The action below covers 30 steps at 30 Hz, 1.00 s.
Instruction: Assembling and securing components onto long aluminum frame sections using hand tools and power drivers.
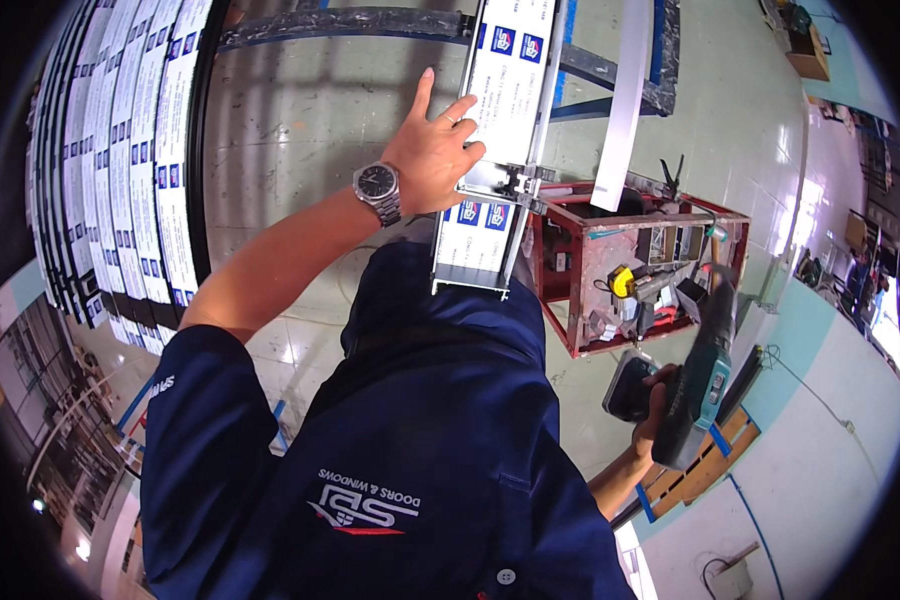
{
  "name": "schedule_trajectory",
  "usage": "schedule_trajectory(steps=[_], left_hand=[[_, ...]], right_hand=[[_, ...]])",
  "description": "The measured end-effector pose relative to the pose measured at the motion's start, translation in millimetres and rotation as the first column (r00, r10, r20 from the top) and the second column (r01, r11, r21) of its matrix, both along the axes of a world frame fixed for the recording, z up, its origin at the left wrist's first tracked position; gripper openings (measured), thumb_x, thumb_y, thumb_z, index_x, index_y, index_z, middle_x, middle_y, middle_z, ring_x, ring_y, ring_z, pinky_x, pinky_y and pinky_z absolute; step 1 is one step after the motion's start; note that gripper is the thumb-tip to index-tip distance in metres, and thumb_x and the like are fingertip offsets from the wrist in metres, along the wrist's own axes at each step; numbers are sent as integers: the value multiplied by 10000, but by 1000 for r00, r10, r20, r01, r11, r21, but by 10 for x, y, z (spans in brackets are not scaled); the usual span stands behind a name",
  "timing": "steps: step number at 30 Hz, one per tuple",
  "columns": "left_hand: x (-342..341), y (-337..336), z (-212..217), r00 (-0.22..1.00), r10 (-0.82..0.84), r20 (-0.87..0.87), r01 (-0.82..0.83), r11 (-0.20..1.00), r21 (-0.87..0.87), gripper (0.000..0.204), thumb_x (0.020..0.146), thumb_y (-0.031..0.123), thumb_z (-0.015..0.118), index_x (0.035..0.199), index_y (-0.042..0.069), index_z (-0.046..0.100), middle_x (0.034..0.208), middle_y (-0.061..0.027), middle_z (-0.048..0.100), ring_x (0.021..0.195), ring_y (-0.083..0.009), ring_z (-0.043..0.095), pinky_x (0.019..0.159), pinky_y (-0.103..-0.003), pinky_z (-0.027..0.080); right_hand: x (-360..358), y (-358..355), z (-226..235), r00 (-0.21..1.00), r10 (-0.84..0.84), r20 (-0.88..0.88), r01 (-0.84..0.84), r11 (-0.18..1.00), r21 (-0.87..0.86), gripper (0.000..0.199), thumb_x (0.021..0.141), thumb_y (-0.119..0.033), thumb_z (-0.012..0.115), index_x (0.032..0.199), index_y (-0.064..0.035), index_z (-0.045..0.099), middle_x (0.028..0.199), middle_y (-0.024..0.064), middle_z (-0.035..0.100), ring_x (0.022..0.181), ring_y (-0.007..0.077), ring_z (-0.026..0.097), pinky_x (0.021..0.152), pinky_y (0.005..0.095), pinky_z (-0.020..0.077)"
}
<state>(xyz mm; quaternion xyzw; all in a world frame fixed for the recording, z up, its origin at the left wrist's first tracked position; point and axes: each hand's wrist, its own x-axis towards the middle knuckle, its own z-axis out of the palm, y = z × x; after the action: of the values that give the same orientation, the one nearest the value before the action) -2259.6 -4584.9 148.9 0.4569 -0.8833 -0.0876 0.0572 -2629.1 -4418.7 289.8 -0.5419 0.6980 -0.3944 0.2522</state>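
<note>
My left hand (432,155), with a ring and a wristwatch (377,190), rests on the near part of a long metal profile (510,110) covered in white printed protective film. Its fingers are spread over the profile's left edge, the index finger pointing away from me. Beside this hand, a small dark metal fitting (518,184) sits across the profile where a gap in the film shows. Off to the right, my right hand (653,408) is wrapped around the handle of a teal and black cordless drill (703,385), held up with its nose pointing away. The drill's body hides part of that hand.
A red metal-framed cart (570,270) with tools and loose parts stands right of the profile's near end. Dark metal stand bars (350,28) run beneath the profile. Several film-wrapped profiles (130,150) are stacked at the left. A white strip (625,100) leans over the cart.
</note>
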Motion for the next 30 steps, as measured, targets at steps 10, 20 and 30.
schedule_trajectory(steps=[10,20,30], left_hand=[[47,85,30,993,116,-38,-112,989,94,823,697,458,785,1358,52,510,1434,-155,443,1466,-312,245,1100,-762,91],[-49,486,-264,713,598,-367,-454,792,408,870,690,249,845,1399,-10,413,1377,-204,545,1240,-342,556,1092,-543,381],[-111,575,-357,546,680,-490,-422,728,540,725,678,169,837,1303,-45,538,1083,-234,678,899,-379,683,756,-420,558]], right_hand=[[337,-132,698,951,299,76,-303,855,421,460,805,-204,789,1168,4,597,860,92,650,766,197,616,702,324,480],[1008,-834,761,496,773,-396,-531,630,567,412,753,-46,737,1148,-81,626,1006,88,685,970,226,674,797,322,510],[1652,-1325,710,596,790,-141,-569,540,620,523,783,-52,765,1283,-49,612,1042,68,733,918,126,705,767,267,545]])
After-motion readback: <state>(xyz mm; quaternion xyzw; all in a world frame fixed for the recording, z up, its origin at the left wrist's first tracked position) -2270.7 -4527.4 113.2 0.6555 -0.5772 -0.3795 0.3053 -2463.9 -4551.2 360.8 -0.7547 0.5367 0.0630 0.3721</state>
